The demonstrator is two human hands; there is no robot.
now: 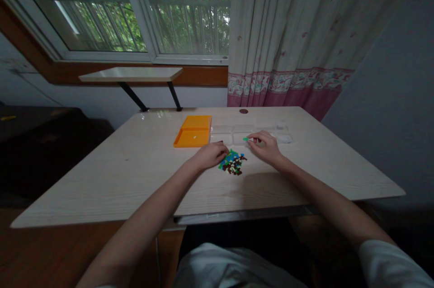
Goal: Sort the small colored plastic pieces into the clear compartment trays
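A small heap of building pieces (pixel 233 163) in blue, green, dark brown and cream lies on the table. At its left edge rests my left hand (pixel 212 154), fingers curled down against the pieces; whatever they pinch is hidden. A dark bit shows above the knuckles of that hand. My right hand (pixel 266 147) pinches a small green piece (pixel 245 139) between thumb and fingertips, just above the front of a clear compartment tray (pixel 222 136). The tray stretches behind both hands, and my right hand covers part of it.
Left of the tray lies an open orange case (pixel 193 136) with one small pale piece in it. A raised shelf (pixel 135 73) on black legs stands at the back left of the wooden table (pixel 142 179). Behind are a window and a curtain (pixel 288 53).
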